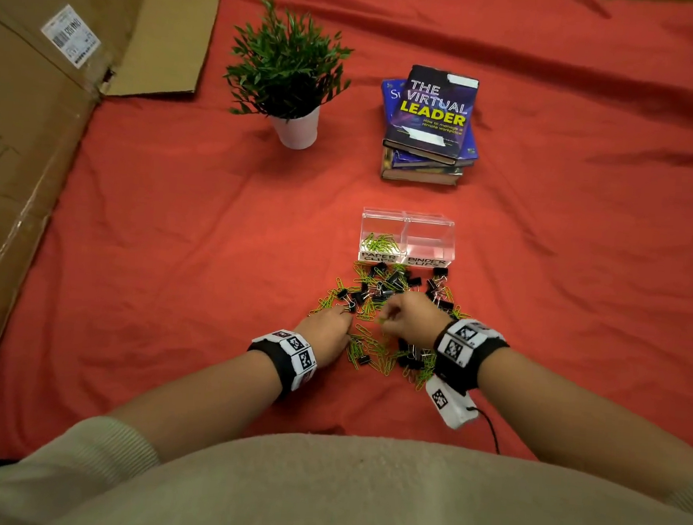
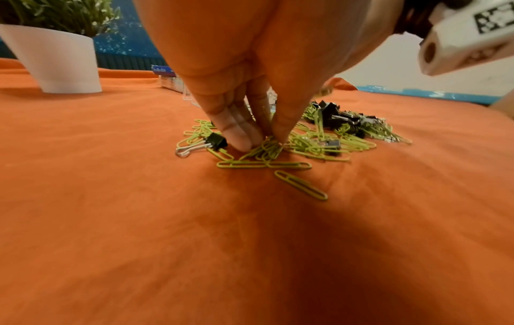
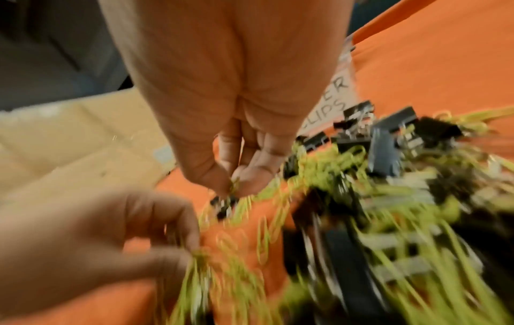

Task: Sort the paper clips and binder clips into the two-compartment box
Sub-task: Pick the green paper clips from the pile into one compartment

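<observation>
A mixed pile of green paper clips (image 1: 372,351) and black binder clips (image 1: 390,283) lies on the red cloth in front of the clear two-compartment box (image 1: 407,219). Its left half, labelled PAPER CLIPS, holds several green clips (image 1: 378,242); the right half, labelled BINDER CLIPS, looks empty. At the pile's left edge, my left hand (image 1: 348,312) pinches a bunch of green paper clips (image 2: 268,146) between thumb and fingers against the cloth; a binder clip (image 2: 218,140) lies beside it. My right hand (image 1: 384,321) pinches a few green paper clips (image 3: 235,185) over the pile's middle; that view is blurred.
A potted plant (image 1: 296,131) stands at the back left and a stack of books (image 1: 430,125) behind the box. A large cardboard box (image 1: 40,130) lies along the left side. The red cloth (image 1: 579,276) spreads out on the right.
</observation>
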